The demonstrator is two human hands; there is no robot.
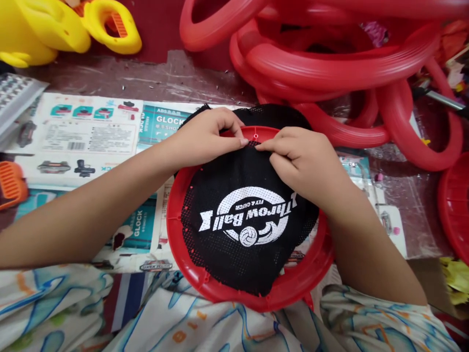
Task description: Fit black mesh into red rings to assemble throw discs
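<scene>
A red plastic ring [176, 234] lies flat on the table right before me. Over it lies a black mesh net [234, 254] printed with a white "Throw Ball" logo. My left hand [205, 139] pinches the net's far edge against the ring's far rim, fingers curled. My right hand [296, 159] pinches the same edge just to the right, thumb and forefinger pressed together. The fingertips of both hands nearly meet beside a small hole in the rim [255, 136].
A heap of red plastic rings [330, 68] fills the back right. Yellow plastic parts [47, 29] sit at the back left. Printed toy-gun cardboard sheets [88, 132] cover the table under the ring. Another red ring [454, 205] shows at the right edge.
</scene>
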